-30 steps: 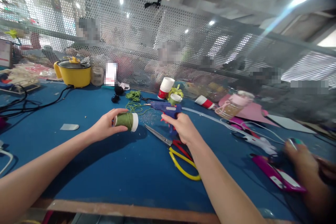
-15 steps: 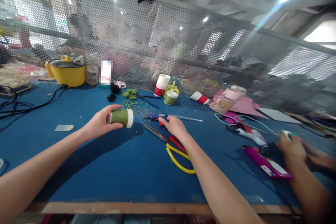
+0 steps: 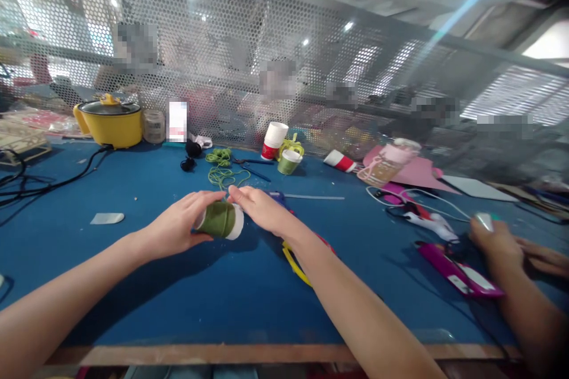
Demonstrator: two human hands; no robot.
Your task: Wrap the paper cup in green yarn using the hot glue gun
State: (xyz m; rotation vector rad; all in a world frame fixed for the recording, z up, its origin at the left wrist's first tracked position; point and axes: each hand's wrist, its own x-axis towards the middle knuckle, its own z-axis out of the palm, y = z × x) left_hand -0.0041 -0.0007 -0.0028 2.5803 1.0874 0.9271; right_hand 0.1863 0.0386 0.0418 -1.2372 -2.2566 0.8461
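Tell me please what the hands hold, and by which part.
The left hand holds the yarn-wrapped paper cup by its green side, away from the white end. Whether the right hand grips it is unclear.

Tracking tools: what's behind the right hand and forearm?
Parts of a blue glue gun and the scissors' yellow and red handles show; the rest of both tools is covered.

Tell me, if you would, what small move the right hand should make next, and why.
I would probably have the right hand press the green cord strand crossing the wrapped cup flat: its fingertips are at the cup's upper side, near the white end; the left hand steadies the cup; and the blue glue gun lies unheld beyond the right hand.
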